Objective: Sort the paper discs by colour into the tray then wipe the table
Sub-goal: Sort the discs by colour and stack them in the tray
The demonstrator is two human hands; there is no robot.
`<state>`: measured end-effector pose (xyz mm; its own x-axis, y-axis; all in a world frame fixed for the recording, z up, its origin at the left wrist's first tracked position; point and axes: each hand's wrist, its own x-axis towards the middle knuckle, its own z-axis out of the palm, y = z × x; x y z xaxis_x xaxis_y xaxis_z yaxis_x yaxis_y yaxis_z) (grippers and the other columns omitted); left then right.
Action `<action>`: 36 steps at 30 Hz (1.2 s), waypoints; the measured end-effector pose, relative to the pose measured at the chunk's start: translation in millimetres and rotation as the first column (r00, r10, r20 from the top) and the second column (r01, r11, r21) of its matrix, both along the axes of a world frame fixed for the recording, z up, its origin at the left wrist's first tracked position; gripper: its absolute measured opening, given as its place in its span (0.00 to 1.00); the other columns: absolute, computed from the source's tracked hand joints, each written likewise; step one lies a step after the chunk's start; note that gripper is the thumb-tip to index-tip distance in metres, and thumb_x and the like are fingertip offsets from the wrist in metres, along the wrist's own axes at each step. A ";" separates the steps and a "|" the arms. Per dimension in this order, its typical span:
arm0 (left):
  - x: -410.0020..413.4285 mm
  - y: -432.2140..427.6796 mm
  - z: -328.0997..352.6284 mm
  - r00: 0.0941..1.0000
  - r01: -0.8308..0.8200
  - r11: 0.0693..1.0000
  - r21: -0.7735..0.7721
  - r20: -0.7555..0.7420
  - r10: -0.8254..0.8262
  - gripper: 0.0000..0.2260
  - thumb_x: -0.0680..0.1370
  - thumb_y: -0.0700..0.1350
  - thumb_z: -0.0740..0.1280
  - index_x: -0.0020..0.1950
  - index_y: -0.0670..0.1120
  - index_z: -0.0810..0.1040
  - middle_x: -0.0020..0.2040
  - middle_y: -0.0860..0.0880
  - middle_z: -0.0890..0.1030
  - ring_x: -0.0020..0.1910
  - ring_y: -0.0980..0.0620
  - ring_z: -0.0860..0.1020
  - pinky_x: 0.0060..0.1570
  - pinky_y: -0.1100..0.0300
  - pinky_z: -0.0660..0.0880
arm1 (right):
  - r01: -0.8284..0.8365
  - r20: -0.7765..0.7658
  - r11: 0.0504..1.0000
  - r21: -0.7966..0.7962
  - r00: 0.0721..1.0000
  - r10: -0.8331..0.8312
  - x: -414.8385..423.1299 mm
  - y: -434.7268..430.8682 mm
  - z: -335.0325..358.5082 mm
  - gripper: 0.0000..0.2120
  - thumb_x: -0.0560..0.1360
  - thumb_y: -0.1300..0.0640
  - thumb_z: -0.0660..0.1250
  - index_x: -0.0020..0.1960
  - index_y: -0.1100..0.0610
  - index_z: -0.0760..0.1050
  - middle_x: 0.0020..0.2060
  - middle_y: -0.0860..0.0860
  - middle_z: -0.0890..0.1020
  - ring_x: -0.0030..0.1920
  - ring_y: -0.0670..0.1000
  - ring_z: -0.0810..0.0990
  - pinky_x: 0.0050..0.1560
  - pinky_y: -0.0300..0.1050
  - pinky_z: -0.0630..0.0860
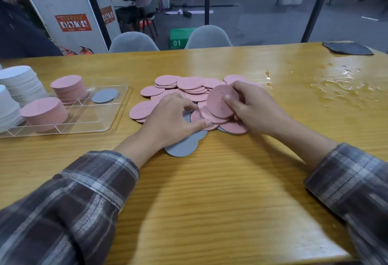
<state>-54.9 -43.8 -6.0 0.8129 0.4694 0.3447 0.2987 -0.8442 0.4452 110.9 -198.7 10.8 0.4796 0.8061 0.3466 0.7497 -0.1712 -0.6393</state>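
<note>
Discs (189, 85) heaped mid-frame on desk (210, 180). Right grip (252, 105) clamps pink stack (220, 105) upright, probably batching one colour for tray (117, 115) at left; left grip (172, 117) curled on heap, hold unclear.

Pink stacks (69, 88) in tray (94, 117): two
White stacks (23, 81): two
Grey discs (104, 95) in tray: one
Loose pink discs (189, 84): uncountable, overlapping
Chairs (133, 43): two
Cloths (348, 48): one
</note>
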 end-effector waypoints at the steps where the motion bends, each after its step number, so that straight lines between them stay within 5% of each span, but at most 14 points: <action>1: -0.4 -0.1 2.6 1.000 0.002 1.000 -0.008 -0.006 -0.002 0.19 0.69 0.63 0.78 0.53 0.53 0.87 0.47 0.53 0.78 0.48 0.55 0.74 0.47 0.64 0.69 | 0.003 0.003 1.000 -0.006 1.000 -0.003 0.0 -0.2 -0.3 0.04 0.83 0.55 0.63 0.52 0.52 0.76 0.33 0.42 0.78 0.35 0.45 0.79 0.37 0.43 0.72; 5: -7.1 2.3 12.8 1.000 -0.014 0.991 -0.134 0.011 0.016 0.08 0.72 0.53 0.79 0.47 0.52 0.85 0.45 0.53 0.84 0.39 0.61 0.77 0.39 0.74 0.69 | 0.008 0.004 1.000 -0.004 1.000 -0.008 -0.8 -0.8 0.2 0.04 0.83 0.55 0.63 0.51 0.52 0.76 0.31 0.42 0.78 0.33 0.43 0.78 0.35 0.41 0.71; 13: -11.6 13.6 21.1 0.980 -0.032 0.844 -0.535 0.149 0.132 0.03 0.74 0.40 0.73 0.41 0.47 0.83 0.32 0.53 0.81 0.31 0.52 0.77 0.38 0.56 0.76 | 0.019 0.009 1.000 0.004 1.000 -0.019 -5.4 -1.0 2.3 0.04 0.83 0.55 0.63 0.50 0.52 0.75 0.31 0.43 0.77 0.31 0.46 0.79 0.32 0.39 0.71; 17: -13.2 11.6 28.2 0.951 -0.018 0.840 -0.542 0.249 0.181 0.05 0.75 0.41 0.70 0.39 0.46 0.80 0.26 0.58 0.75 0.27 0.58 0.72 0.31 0.61 0.69 | 0.011 0.015 1.000 0.000 1.000 -0.011 -7.1 -0.8 1.0 0.06 0.83 0.55 0.63 0.48 0.48 0.74 0.32 0.42 0.78 0.33 0.43 0.79 0.33 0.38 0.70; 20: -13.0 8.5 31.3 0.940 0.051 0.790 -0.610 0.296 0.168 0.05 0.77 0.33 0.69 0.43 0.41 0.80 0.29 0.51 0.77 0.25 0.57 0.72 0.26 0.66 0.69 | -0.008 -0.034 1.000 0.010 0.999 0.009 -8.5 -0.9 2.4 0.08 0.83 0.56 0.63 0.46 0.48 0.73 0.30 0.45 0.78 0.30 0.46 0.79 0.29 0.37 0.72; 27: -4.1 -3.1 14.1 0.945 0.137 0.804 -0.579 0.318 0.069 0.10 0.75 0.39 0.79 0.51 0.36 0.82 0.41 0.44 0.84 0.34 0.48 0.84 0.41 0.56 0.84 | -0.075 -0.173 0.997 -0.033 0.983 0.068 -10.1 1.0 1.4 0.12 0.86 0.56 0.56 0.45 0.50 0.71 0.33 0.51 0.77 0.29 0.46 0.78 0.27 0.36 0.70; 32: 1.4 -11.6 15.6 0.939 0.119 0.772 -0.624 0.324 0.117 0.12 0.74 0.40 0.79 0.51 0.36 0.81 0.41 0.42 0.86 0.38 0.44 0.87 0.46 0.49 0.86 | -0.097 -0.293 0.995 0.000 0.952 0.093 -13.0 -0.8 3.5 0.14 0.87 0.55 0.55 0.44 0.54 0.71 0.31 0.51 0.75 0.24 0.43 0.74 0.23 0.38 0.68; 36: 4.8 -18.5 16.3 0.942 0.119 0.779 -0.615 0.318 0.106 0.12 0.74 0.42 0.80 0.49 0.38 0.81 0.38 0.43 0.87 0.38 0.46 0.88 0.46 0.51 0.86 | -0.105 -0.170 0.994 -0.015 0.980 0.101 -12.3 -1.3 3.4 0.11 0.85 0.54 0.62 0.44 0.56 0.71 0.31 0.52 0.79 0.30 0.48 0.79 0.28 0.43 0.73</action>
<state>-50.1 -62.3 10.3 0.7140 0.6652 0.2184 0.0412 -0.3514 0.9353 98.5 -200.0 14.2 0.4435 0.8615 0.2473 0.6454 -0.1155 -0.7550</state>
